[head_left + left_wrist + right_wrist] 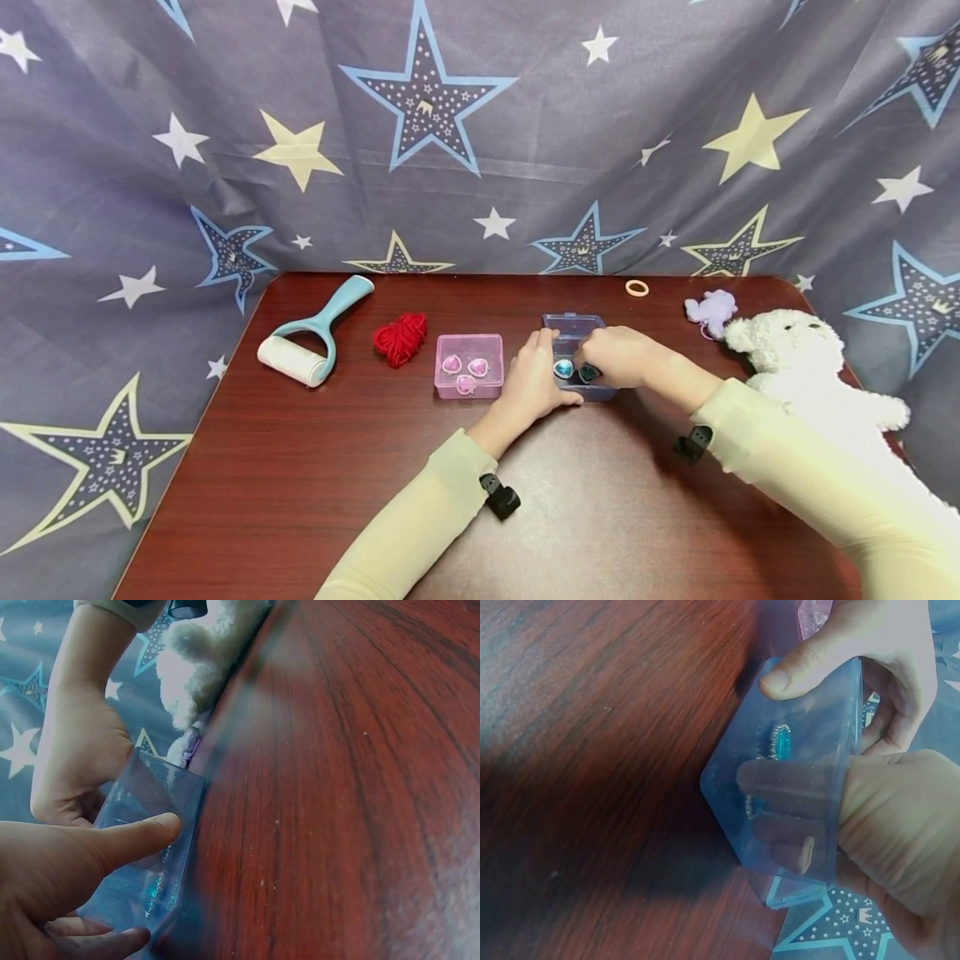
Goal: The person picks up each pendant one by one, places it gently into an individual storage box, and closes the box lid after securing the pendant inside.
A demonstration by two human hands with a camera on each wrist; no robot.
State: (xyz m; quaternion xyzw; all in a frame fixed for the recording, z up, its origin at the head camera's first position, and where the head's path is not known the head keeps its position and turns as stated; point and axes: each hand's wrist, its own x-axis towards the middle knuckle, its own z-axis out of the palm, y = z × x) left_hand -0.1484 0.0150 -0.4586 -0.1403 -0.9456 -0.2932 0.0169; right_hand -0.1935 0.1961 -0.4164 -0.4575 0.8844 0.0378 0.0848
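My left hand (pixel 528 375) grips the left side of a translucent blue plastic box (pixel 597 395), thumb on its front wall. The box's lid (pixel 573 322) stands open at the back. Inside lies a blue heart-shaped gem (pixel 563 368) with a beaded silver rim. My right hand (pixel 618 357) reaches into the box, its fingers around a second, darker-looking blue gem (pixel 588 372). In the right wrist view, the index finger (pixel 780 780) shows through the wall against that gem; the thumb is hidden.
Left of the blue box, a pink box (pixel 468 394) holds pink gems (pixel 478 367). Farther left are a red yarn bundle (pixel 401 339) and a lint roller (pixel 292 358). A pale ring (pixel 637 288), a purple plush toy (pixel 712 310) and a white teddy bear (pixel 813 367) are toward the right.
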